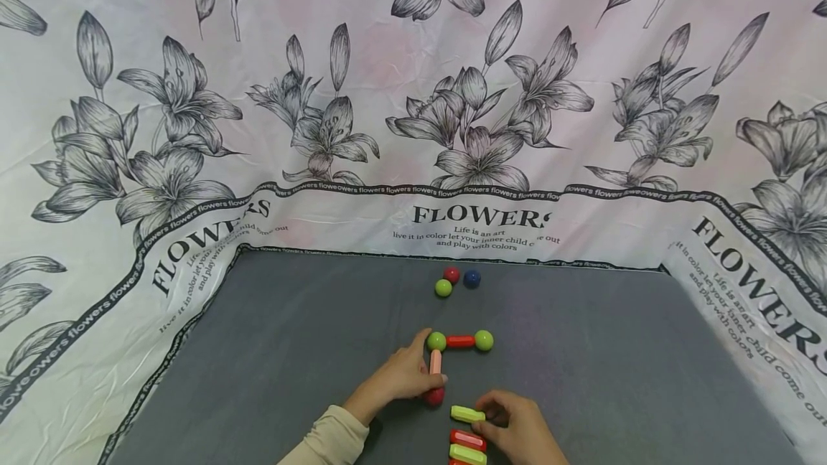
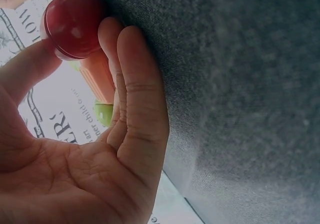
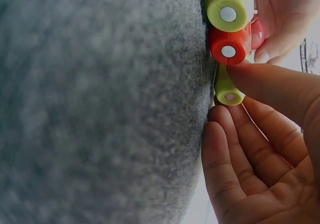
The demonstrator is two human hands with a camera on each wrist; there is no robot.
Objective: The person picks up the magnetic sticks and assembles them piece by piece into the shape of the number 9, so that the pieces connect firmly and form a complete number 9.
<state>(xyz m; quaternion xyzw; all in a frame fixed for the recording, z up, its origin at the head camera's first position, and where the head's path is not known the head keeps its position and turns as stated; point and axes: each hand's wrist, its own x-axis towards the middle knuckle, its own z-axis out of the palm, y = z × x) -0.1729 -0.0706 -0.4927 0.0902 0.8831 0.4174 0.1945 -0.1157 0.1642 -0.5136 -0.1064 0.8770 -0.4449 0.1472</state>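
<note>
My left hand (image 1: 403, 373) grips the near end of a joined piece, with the thumb and fingers on either side of a red ball (image 2: 75, 24). From that ball a pink rod (image 1: 436, 362) runs away to a green ball (image 1: 436, 341). A red rod (image 1: 461, 341) links this green ball to a second green ball (image 1: 484, 340) on the right. To the right and nearer, my right hand (image 1: 517, 422) pinches the right end of a yellow-green rod (image 1: 466, 414). Its round end face shows between thumb and fingers in the right wrist view.
Nearer than the pinched rod, a red rod (image 1: 468, 440) and another yellow-green rod (image 1: 468, 455) lie in a row, with more red at the frame edge. Farther back sit a red ball (image 1: 451, 275), a green ball (image 1: 443, 288) and a blue ball (image 1: 472, 279). Flower-printed cloth (image 1: 362, 217) borders the grey table.
</note>
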